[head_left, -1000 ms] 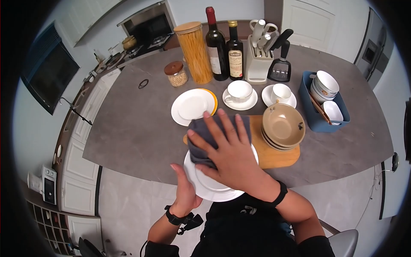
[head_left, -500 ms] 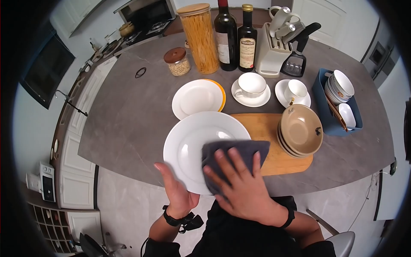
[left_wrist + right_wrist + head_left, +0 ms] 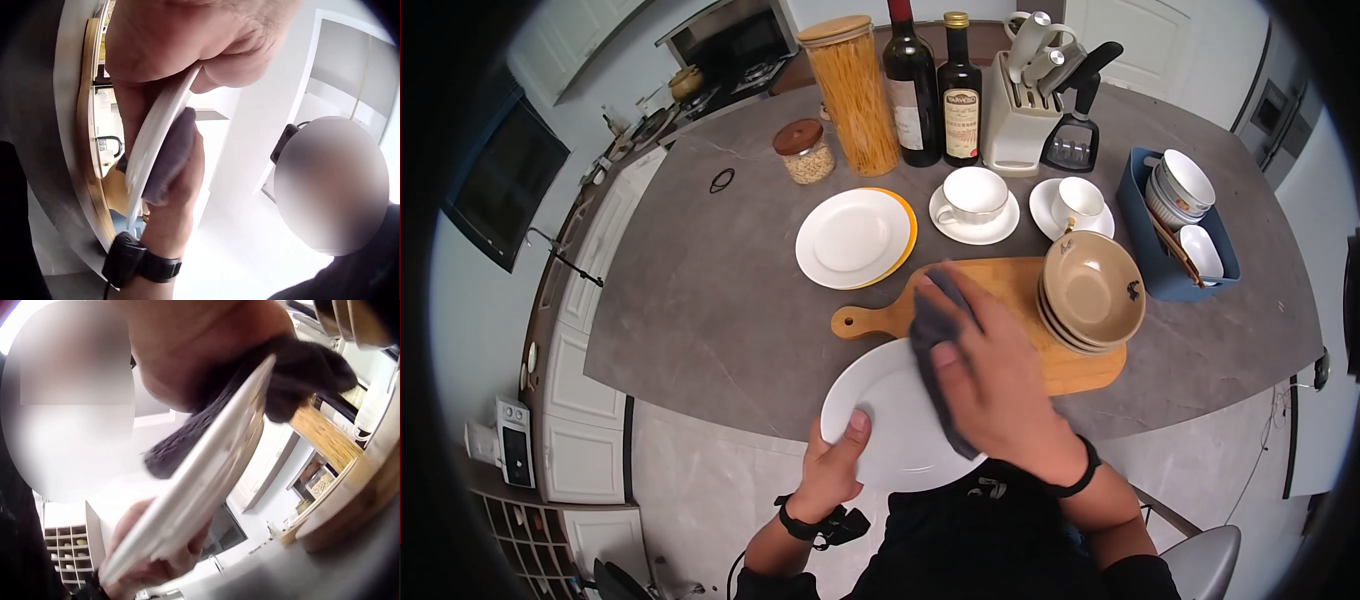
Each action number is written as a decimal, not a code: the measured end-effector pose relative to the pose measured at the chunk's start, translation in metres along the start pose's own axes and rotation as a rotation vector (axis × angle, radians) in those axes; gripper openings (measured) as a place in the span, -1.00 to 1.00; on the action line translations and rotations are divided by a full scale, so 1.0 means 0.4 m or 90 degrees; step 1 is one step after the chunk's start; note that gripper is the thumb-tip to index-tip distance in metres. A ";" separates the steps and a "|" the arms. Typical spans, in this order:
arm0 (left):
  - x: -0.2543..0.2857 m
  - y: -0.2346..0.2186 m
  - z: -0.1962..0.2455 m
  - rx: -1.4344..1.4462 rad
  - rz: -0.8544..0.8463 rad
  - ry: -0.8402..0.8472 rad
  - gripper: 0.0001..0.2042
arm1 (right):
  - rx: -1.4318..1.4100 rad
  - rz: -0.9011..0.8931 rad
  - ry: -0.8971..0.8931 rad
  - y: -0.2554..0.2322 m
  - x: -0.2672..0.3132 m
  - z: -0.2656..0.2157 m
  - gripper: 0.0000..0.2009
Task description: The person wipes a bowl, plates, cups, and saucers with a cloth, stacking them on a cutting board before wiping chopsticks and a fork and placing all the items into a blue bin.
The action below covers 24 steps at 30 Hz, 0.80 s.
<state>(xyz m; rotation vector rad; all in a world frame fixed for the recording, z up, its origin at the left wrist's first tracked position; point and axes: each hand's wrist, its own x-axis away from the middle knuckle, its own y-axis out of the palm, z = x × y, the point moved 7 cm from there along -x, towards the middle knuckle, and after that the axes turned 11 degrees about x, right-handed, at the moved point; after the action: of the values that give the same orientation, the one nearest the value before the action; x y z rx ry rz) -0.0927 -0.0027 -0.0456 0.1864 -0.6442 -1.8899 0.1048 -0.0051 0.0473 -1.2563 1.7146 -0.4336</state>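
Note:
A white plate point(image 3: 885, 425) is held tilted above the table's near edge. My left hand point(image 3: 832, 465) grips its left rim, thumb on the upper face. Around the right rim my right hand point(image 3: 1000, 385) pinches a dark grey cloth point(image 3: 937, 345), its fingers bent over the fabric. In the left wrist view the cloth point(image 3: 173, 153) lies against one face of the plate point(image 3: 153, 140). The right wrist view shows cloth point(image 3: 300, 369) on both sides of the plate's edge point(image 3: 206, 456).
Beyond the hands lie a wooden board point(image 3: 1000, 275) with stacked beige bowls point(image 3: 1092, 290), white plates point(image 3: 852, 240), two cups on saucers point(image 3: 975, 195) and a blue basket point(image 3: 1190, 285). Bottles point(image 3: 960, 110), a pasta jar point(image 3: 852, 100) and a knife block point(image 3: 1015, 130) stand at the back.
The plate has dropped nearer the body and tilted. My left thumb has come onto its face, and my right hand has gone from lying flat on the cloth to gripping it at the rim.

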 end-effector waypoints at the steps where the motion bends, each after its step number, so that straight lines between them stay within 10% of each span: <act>1: -0.001 -0.014 -0.002 -0.002 -0.008 -0.020 -0.43 | 0.001 0.000 -0.001 -0.023 0.002 0.020 -0.42; 4: -0.007 -0.028 -0.015 -0.011 -0.020 -0.035 -0.39 | -0.550 -0.334 0.425 0.047 0.071 0.103 -0.47; 6: -0.011 -0.015 -0.016 -0.018 -0.027 -0.028 -0.34 | -0.924 -0.302 0.563 0.071 0.103 0.093 -0.47; 11: -0.019 0.090 0.067 -0.193 -0.072 0.274 -0.18 | -0.679 -0.280 0.065 0.093 0.126 0.063 -0.47; 19: 0.015 0.077 0.096 -0.360 -0.061 0.393 -0.27 | -1.254 -0.413 0.324 0.261 0.262 0.065 -0.51; 24: 0.022 0.098 0.128 -0.391 -0.054 0.431 -0.52 | -1.219 -0.458 0.368 0.272 0.299 0.057 -0.54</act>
<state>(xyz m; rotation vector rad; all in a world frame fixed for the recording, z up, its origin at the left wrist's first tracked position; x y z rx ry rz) -0.0859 -0.0038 0.0191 0.4273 0.4051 -1.8574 0.0595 -0.0603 -0.0994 -3.3603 1.8845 0.8772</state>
